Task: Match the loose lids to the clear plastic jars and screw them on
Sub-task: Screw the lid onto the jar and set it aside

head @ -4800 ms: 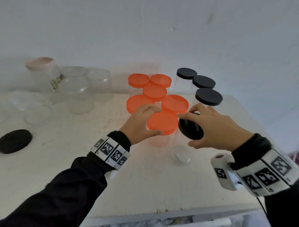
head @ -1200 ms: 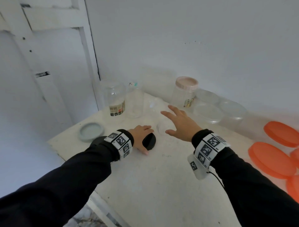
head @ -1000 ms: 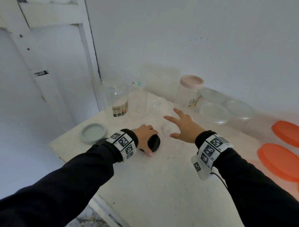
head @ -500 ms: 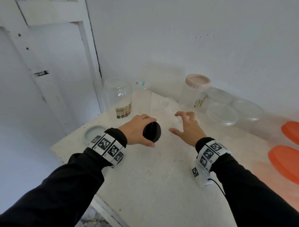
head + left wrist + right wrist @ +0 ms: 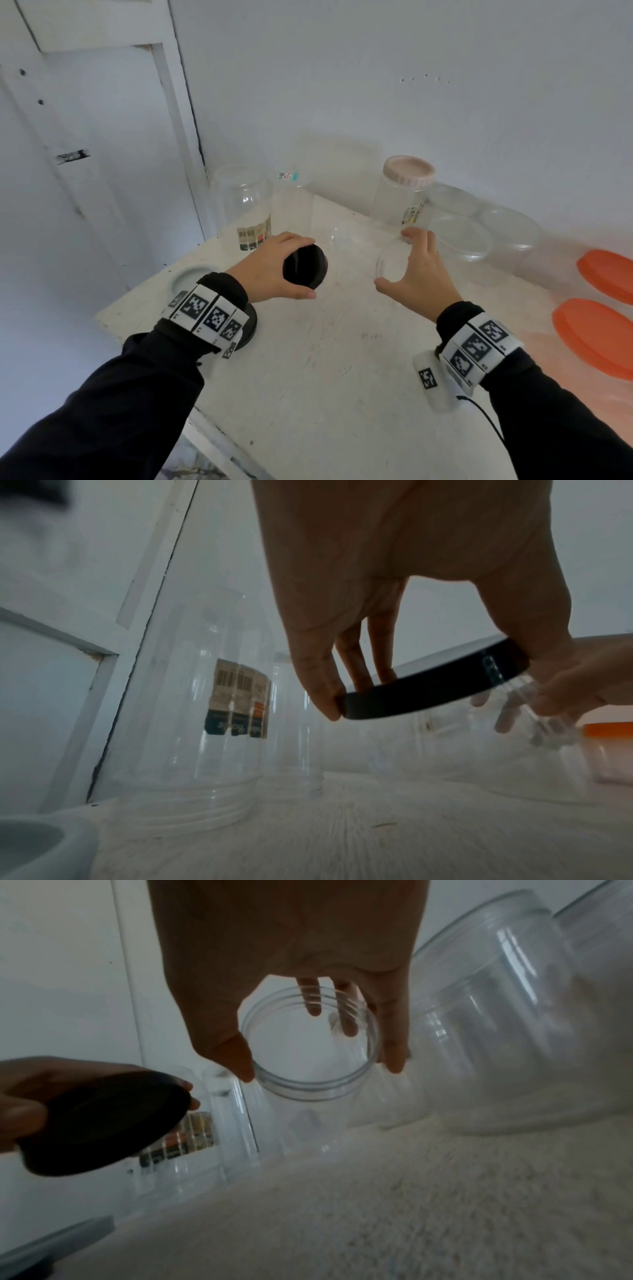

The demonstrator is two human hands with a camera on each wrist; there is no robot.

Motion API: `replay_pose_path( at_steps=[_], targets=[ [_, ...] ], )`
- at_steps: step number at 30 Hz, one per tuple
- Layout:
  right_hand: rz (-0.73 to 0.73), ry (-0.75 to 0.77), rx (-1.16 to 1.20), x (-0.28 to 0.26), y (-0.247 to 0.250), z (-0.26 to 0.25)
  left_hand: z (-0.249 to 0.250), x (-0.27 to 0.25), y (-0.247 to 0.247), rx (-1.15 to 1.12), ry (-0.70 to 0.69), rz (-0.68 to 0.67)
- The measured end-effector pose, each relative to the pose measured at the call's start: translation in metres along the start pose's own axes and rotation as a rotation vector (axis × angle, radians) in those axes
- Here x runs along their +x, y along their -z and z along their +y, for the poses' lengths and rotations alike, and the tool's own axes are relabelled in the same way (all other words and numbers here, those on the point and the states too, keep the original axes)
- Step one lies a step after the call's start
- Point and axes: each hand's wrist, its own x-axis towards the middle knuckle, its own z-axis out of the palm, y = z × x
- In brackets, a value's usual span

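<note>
My left hand (image 5: 305, 267) grips a black screw lid (image 5: 305, 269) by its edge, above the white table (image 5: 325, 377). In the left wrist view the black lid (image 5: 435, 685) hangs level between thumb and fingers of the left hand (image 5: 421, 683). My right hand (image 5: 394, 258) holds a small clear jar (image 5: 390, 270) round its open rim, a hand's width to the lid's right. In the right wrist view the right hand (image 5: 318, 1069) circles the jar's threaded mouth (image 5: 308, 1093), with the black lid (image 5: 103, 1123) at its left.
A second black lid (image 5: 248, 329) lies under my left wrist, beside a grey lid (image 5: 190, 279). At the back stand a labelled upturned jar (image 5: 245, 209), a tall clear jar (image 5: 294, 202), a pink-lidded jar (image 5: 404, 192) and wide clear jars (image 5: 459, 236). Orange lids (image 5: 596, 335) are at the right.
My view swung left from the orange-lidded jars. The left hand has lifted the black lid off the table. The right hand reached forward and closed round the small clear jar's rim.
</note>
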Motion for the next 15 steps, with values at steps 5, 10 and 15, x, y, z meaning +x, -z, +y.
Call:
replay_pose_path(
  at_steps=[5,10,15],
  targets=[
    [0.090,0.094,-0.014,-0.016,0.027,-0.006,0.001,0.005,0.001,-0.058,-0.018,0.056],
    [0.048,0.125,-0.043,-0.026,0.048,-0.011,0.009,0.014,-0.005,-0.154,-0.049,0.114],
    [0.020,0.098,-0.011,-0.031,0.048,-0.010,0.018,0.023,-0.010,-0.237,-0.082,0.156]
  ],
)
